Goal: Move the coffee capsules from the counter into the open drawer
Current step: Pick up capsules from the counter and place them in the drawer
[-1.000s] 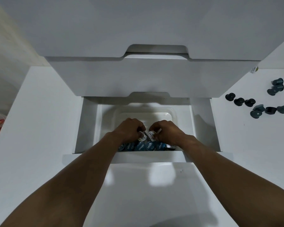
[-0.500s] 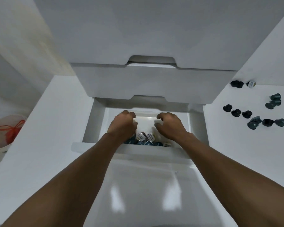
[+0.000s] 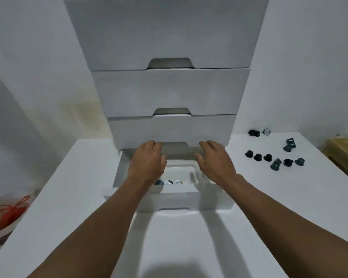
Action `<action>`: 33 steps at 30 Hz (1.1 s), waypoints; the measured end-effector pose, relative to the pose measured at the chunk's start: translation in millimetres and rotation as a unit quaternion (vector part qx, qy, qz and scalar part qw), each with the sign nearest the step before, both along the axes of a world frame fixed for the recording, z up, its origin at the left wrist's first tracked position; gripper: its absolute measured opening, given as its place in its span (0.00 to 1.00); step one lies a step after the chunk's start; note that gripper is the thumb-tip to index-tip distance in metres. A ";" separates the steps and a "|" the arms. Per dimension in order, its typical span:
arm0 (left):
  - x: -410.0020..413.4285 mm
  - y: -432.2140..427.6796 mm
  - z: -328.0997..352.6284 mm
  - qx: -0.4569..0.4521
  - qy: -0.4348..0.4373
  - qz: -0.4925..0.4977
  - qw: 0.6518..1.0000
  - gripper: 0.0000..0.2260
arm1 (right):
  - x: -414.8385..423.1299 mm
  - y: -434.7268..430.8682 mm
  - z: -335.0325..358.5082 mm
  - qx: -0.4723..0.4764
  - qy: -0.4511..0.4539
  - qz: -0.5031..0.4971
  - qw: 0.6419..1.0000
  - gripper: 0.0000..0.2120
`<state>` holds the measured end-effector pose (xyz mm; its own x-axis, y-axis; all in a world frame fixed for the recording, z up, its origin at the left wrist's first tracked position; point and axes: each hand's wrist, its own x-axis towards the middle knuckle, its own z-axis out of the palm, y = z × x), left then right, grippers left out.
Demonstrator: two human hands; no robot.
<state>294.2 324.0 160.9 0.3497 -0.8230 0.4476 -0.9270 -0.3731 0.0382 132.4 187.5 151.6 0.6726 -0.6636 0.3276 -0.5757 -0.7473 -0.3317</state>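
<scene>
Both hands are hovering palm-down over the open drawer, holding nothing: the left hand is spreading its fingers loosely with the thumb out to the side, and the right hand is doing the same, neither touching any capsule. A tall white drawer unit is standing against the pale wall, with its upper drawers sitting closed. The white counter is stretching out on either side of it. The open drawer is sticking out at the bottom of the unit, with a clear plastic tray lying inside. A few coffee capsules are sitting at the tray's near edge, partly hidden by the left wrist. More dark capsules are lying scattered on the counter to the right, well apart from the hands
</scene>
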 end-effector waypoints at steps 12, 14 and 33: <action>-99.7 25.5 38.3 -0.079 0.030 -0.086 0.993 0.11 | -114.5 59.3 37.2 0.003 -0.029 -0.086 0.996 0.20; -113.9 17.7 39.1 -0.079 0.032 -0.102 0.991 0.11 | -128.7 58.2 40.8 0.003 -0.029 -0.098 0.995 0.20; -298.8 -194.2 17.8 -0.046 0.100 -0.167 0.980 0.13 | -315.8 -115.0 18.9 0.037 -0.011 -0.178 0.983 0.16</action>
